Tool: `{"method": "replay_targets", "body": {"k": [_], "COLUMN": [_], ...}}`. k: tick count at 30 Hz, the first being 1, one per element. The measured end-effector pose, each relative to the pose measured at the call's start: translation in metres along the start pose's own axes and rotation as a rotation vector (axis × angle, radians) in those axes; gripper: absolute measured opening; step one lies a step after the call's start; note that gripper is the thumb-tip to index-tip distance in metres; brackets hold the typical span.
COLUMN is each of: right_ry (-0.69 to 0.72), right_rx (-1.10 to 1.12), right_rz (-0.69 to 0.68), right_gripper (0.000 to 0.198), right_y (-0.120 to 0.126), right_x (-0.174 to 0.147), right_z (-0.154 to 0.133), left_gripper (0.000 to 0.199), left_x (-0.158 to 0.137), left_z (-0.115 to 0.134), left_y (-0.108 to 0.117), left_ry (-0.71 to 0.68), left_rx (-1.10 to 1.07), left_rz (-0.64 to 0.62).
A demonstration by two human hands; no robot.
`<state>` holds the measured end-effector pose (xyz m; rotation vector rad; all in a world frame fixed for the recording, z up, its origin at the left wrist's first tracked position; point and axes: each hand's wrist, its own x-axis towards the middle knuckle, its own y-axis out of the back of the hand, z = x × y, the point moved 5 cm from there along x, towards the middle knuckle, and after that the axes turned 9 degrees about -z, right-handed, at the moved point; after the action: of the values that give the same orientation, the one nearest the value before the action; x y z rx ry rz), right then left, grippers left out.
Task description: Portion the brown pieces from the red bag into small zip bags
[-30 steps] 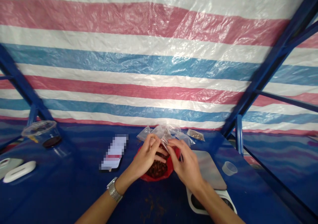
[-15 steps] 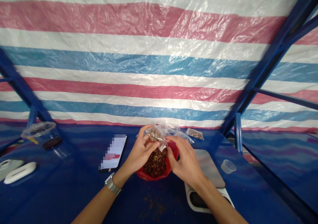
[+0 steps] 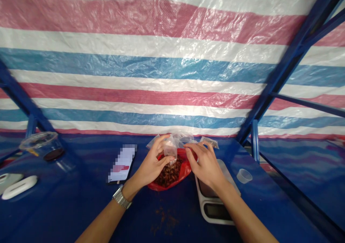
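Note:
My left hand point(image 3: 153, 162) pinches a small clear plastic bag point(image 3: 170, 150) upright between thumb and fingers. Whether anything lies inside it is hard to tell. Below the bag, an open red plastic bag point(image 3: 185, 170) holds many small reddish-brown pieces point(image 3: 168, 176), perhaps seeds or nuts. Over the right rim of the red bag hovers my right hand point(image 3: 203, 160), its fingers stretched and apart, with nothing visible in them. Behind both hands lie more clear plastic bags point(image 3: 184, 137). A small packet with brown contents point(image 3: 211, 142) rests just beyond my right fingers.
A kitchen scale point(image 3: 215, 210) stands under my right forearm, beside a small clear cup point(image 3: 244, 176). To the left are a phone point(image 3: 123, 164), a clear plastic tub point(image 3: 40, 144) and a white oblong object point(image 3: 20, 187). Brown crumbs point(image 3: 164, 219) dot the blue table point(image 3: 88, 200); a striped tarp point(image 3: 151, 92) hangs behind.
My right hand has come off the small bag and moved slightly right and up, fingers spreading. The bag in my left hand now stands upright and looks clearer. The red bag's right side has shifted.

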<state>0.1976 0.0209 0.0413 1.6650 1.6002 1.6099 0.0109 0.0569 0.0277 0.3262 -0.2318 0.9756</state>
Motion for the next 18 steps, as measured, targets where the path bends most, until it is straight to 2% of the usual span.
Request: {"method": "replay_targets", "body": {"k": [7, 11, 13, 16, 18], "right_ry": [-0.006, 0.046, 0.064, 0.061, 0.056], "right_rx": [0.021, 0.170, 0.232, 0.299, 0.328], "right_rz": [0.047, 0.023, 0.033, 0.075, 0.111], "right_gripper": [0.026, 0.055, 0.048, 0.017, 0.010], "right_y": [0.005, -0.005, -0.009, -0.009, -0.005], "right_x": [-0.002, -0.004, -0.003, 0.000, 0.000], "right_z": [-0.002, -0.010, -0.011, -0.010, -0.009], "left_gripper": [0.063, 0.059, 0.062, 0.078, 0.083], "left_x": [-0.003, -0.005, -0.007, -0.008, -0.008], "left_z": [-0.008, -0.012, -0.012, -0.009, -0.007], "left_y": [0.000, -0.003, -0.005, -0.005, -0.006], "left_ry": [-0.021, 0.008, 0.022, 0.031, 0.041], "left_rx": [0.235, 0.347, 0.397, 0.445, 0.458], "left_rz": [0.009, -0.055, -0.084, -0.079, -0.093]}}
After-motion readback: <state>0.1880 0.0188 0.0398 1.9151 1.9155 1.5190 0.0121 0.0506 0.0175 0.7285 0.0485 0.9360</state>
